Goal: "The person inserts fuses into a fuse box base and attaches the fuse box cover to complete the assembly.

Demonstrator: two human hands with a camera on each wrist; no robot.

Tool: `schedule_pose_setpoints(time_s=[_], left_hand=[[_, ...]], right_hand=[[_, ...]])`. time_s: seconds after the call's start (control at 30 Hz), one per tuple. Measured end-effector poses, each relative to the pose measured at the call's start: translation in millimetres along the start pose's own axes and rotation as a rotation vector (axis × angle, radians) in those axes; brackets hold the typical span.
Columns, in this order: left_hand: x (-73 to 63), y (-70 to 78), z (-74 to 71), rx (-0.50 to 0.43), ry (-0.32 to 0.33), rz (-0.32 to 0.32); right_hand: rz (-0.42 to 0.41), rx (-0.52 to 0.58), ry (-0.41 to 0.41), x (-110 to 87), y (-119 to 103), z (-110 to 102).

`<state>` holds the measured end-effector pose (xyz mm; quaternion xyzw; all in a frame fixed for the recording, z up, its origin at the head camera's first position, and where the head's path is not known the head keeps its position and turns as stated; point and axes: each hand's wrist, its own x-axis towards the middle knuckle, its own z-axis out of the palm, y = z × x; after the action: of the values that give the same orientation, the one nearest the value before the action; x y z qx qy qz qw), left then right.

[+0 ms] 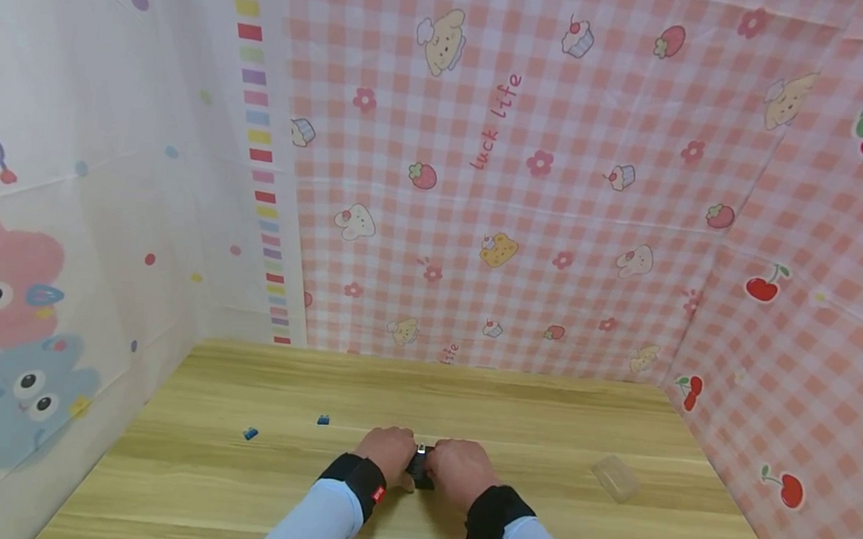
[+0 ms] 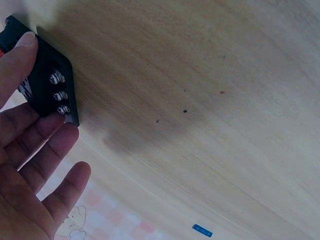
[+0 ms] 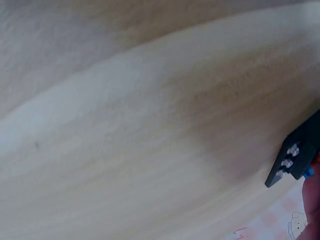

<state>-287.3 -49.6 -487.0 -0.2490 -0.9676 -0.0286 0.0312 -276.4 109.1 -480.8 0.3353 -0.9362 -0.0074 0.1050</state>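
Wood tbl (image 1: 541, 427): L fingers (image 2: 52, 151) pinch blk block (image 2: 44, 64); R fingers (image 3: 312, 192) touch it, grip unclear.

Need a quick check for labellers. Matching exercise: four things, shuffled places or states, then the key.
1. black block
2. clear plastic piece
3. two small blue pieces
4. left wristband

A. bears a red tag
B. on the table, right of both hands
C. gripped by the left hand
D. on the table, left of both hands

Pairs: 1-C, 2-B, 3-D, 4-A
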Motion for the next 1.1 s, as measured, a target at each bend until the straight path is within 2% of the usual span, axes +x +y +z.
schedule_pose_setpoints(time_s=[0.23, 0.53, 0.93, 1.1], left_hand=[[-0.4, 0.7, -1.2, -0.005, -0.004, 0.007], [-2.0, -0.6, 0.9, 0.047, 0.036, 0.042], [0.1, 0.1, 1.3, 0.032, 0.009, 0.019], [0.0, 0.0, 1.9, 0.038, 0.011, 0.020]], right_hand=[[-0.001, 0.037, -0.025, 1.5, 2.3, -2.8], [0.022, 0.054, -0.068, 5.1, 3.0, -1.7], [-0.002, 0.074, -0.021, 4.0, 3.9, -1.7], [0.002, 0.094, -0.038, 4.0, 4.2, 0.0]])
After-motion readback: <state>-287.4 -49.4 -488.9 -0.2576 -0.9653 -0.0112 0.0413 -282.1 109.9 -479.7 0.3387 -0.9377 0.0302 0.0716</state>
